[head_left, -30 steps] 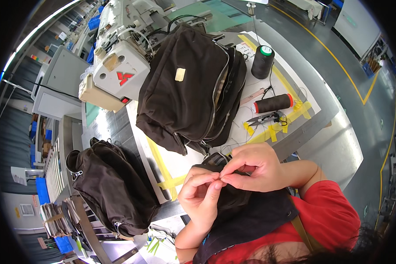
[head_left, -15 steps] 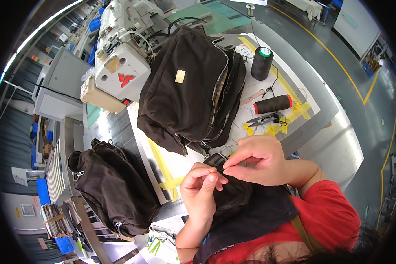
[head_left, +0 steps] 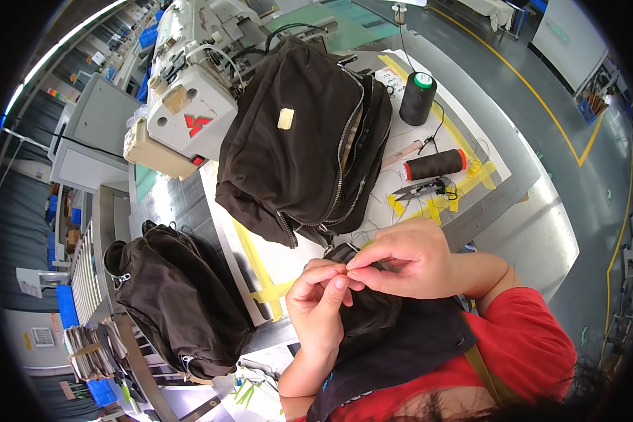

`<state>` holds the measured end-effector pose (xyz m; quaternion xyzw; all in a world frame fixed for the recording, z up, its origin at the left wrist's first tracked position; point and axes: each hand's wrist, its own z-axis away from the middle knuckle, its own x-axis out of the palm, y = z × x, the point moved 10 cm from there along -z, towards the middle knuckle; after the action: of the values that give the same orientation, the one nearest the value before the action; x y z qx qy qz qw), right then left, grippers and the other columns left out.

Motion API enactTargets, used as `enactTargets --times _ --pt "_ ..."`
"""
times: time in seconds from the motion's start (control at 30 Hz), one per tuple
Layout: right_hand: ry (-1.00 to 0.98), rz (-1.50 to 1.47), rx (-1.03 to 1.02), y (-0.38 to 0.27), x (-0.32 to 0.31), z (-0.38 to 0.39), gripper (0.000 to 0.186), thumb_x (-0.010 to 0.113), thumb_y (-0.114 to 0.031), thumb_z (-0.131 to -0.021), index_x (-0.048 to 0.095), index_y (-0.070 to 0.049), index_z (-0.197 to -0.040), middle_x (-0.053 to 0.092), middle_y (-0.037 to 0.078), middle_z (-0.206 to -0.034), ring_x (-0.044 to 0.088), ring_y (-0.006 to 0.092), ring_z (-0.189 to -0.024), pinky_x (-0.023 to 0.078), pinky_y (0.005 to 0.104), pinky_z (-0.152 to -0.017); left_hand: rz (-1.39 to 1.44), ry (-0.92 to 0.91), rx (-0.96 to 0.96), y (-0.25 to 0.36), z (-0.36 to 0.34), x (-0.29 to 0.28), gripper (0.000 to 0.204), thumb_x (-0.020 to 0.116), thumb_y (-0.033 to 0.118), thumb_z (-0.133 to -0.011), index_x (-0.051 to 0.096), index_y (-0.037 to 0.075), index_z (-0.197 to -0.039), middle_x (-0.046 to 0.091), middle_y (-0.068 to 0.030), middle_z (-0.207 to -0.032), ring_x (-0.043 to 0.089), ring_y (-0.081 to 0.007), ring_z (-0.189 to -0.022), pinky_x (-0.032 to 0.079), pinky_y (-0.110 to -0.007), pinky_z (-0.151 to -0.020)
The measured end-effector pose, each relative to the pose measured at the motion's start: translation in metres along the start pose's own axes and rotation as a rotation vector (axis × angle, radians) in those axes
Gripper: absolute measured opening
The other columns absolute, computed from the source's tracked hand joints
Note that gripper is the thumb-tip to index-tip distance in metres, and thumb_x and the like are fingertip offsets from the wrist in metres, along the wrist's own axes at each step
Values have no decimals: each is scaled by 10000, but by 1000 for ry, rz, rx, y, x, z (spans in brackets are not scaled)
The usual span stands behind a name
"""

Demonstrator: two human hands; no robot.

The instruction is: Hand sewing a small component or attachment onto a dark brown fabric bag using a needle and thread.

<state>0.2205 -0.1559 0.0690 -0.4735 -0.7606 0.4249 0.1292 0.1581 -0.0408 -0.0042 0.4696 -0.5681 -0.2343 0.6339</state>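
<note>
My left hand (head_left: 318, 306) and my right hand (head_left: 409, 261) meet at their pinched fingertips over a dark fabric bag (head_left: 359, 316) near my body. Whatever is between the fingertips is too small to make out. Just beyond them a large black bag (head_left: 288, 162) with open zips and a pale patch lies on a white sheet (head_left: 232, 232) edged with yellow tape. Right of it are a black thread cone (head_left: 416, 105), a dark spool (head_left: 435, 164) with red ends and black scissors (head_left: 418, 191).
A white sewing machine (head_left: 190, 91) stands behind the large bag. A second dark bag (head_left: 176, 295) lies at the left. Stacked papers (head_left: 81, 352) and blue bins (head_left: 67, 306) sit at the far left. A floor aisle (head_left: 541, 84) with yellow lines runs along the right.
Both hands' fingertips sit slightly higher than a second ago. My right hand shifted right, opening a small gap half a second ago, and has returned leftward to my left fingertips.
</note>
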Motion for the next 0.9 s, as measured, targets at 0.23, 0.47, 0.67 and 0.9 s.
enactTargets --times 0.23,0.47,0.67,0.9 --pt "-79 -25 65 2 6 -1 134 703 -53 -722 646 -46 -844 644 53 -684 583 105 -516 413 203 -441 -51 14 35 6 1 2 130 612 20 -821 594 2 -949 558 -97 -857 611 -174 -684 440 -205 -506" --pt "-147 -158 290 21 12 6 88 697 -52 -738 650 -33 -810 631 27 -677 484 36 -478 344 190 -417 -111 -14 68 11 1 7 72 594 28 -837 563 9 -900 528 -76 -835 595 -155 -650 423 -199 -491" --pt "-61 -115 218 14 3 2 99 694 -21 -712 632 -43 -786 621 16 -666 421 35 -439 317 190 -408 -15 8 -25 -4 1 -3 91 604 38 -832 577 11 -915 543 -74 -831 600 -151 -630 410 -190 -476" --pt "-55 -2 123 5 5 -2 110 705 -51 -697 626 -59 -773 606 7 -635 445 53 -429 323 201 -404 59 -17 -42 -6 2 1 106 621 48 -823 596 11 -920 591 -90 -813 614 -162 -643 408 -191 -472"
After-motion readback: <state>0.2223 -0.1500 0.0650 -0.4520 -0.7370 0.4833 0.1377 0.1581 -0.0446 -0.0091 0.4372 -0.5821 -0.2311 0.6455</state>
